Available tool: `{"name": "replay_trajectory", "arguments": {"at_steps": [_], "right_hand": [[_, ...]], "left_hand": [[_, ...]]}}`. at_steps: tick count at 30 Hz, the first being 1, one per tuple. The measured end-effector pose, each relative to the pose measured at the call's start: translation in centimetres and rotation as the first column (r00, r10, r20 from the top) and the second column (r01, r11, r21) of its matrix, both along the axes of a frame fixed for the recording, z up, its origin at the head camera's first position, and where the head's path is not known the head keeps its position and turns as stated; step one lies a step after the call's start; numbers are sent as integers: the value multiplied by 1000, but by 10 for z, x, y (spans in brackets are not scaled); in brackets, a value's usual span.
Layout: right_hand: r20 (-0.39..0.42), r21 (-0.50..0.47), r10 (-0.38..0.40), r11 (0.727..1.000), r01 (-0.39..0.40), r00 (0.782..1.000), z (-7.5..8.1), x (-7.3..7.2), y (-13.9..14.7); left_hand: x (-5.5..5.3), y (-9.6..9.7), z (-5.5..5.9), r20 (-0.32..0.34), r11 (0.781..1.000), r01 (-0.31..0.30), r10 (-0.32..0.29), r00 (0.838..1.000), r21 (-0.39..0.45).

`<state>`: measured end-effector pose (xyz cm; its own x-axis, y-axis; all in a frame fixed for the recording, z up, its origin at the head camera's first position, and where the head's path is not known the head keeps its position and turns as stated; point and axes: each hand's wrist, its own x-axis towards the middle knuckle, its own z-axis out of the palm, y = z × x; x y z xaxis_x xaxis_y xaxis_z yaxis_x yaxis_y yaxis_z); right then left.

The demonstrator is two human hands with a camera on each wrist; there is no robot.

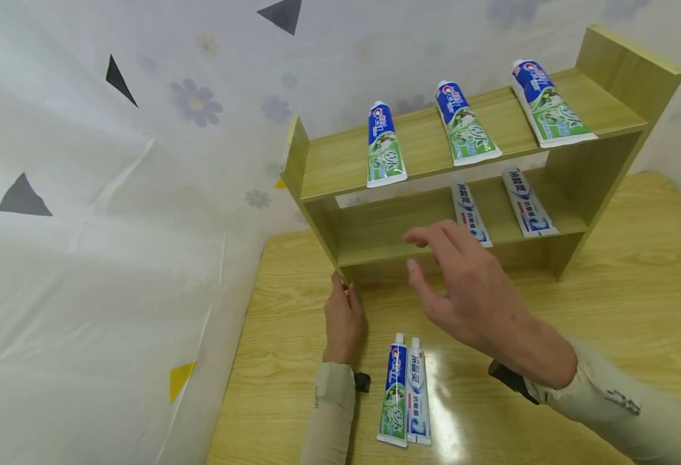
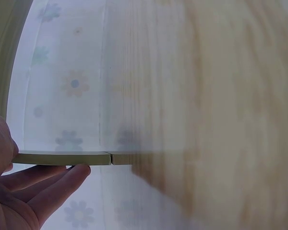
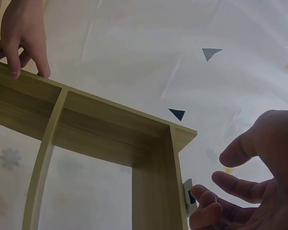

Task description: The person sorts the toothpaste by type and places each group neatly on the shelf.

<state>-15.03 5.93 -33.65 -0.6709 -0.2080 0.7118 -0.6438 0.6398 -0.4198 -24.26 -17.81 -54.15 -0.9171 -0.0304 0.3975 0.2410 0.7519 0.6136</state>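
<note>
My left hand point(image 1: 343, 321) pinches the lower front end of the left side panel of a small wooden shelf point(image 1: 311, 223). In the left wrist view its thumb and fingers lie on opposite faces of the panel point(image 2: 62, 159). Bent fingers spread apart, my right hand point(image 1: 468, 290) hangs in front of the lower board and holds nothing. It overlaps the bottom of a white toothpaste tube point(image 1: 468, 210) on that board. Another white tube point(image 1: 528, 203) lies to its right. Along the top board are three blue-and-green toothpaste tubes: left point(image 1: 385, 145), middle point(image 1: 466, 123) and right point(image 1: 552, 106).
On the table point(image 1: 282, 310), between my forearms, a blue-and-green tube point(image 1: 395, 394) and a white tube point(image 1: 417, 394) lie side by side, caps toward the shelf. A wall covering with flower prints point(image 1: 195, 103) runs behind and left of the shelf.
</note>
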Motion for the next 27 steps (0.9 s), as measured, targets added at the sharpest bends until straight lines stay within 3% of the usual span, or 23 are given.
{"name": "replay_trajectory", "arguments": {"at_steps": [7,13,27], "right_hand": [[50,0,-17,1000,17,999,-15,3,-3],[112,14,-12,1000,11,994,-31,6,-6],[296,13,-25,1000,22,955,-69,11,-12]], "left_hand": [[0,0,0,13,1000,3,-3,1000,17],[-1,0,0,-18,1000,13,-13,1000,8],[-3,-3,-1,-30,999,32,-33,999,-7]]}}
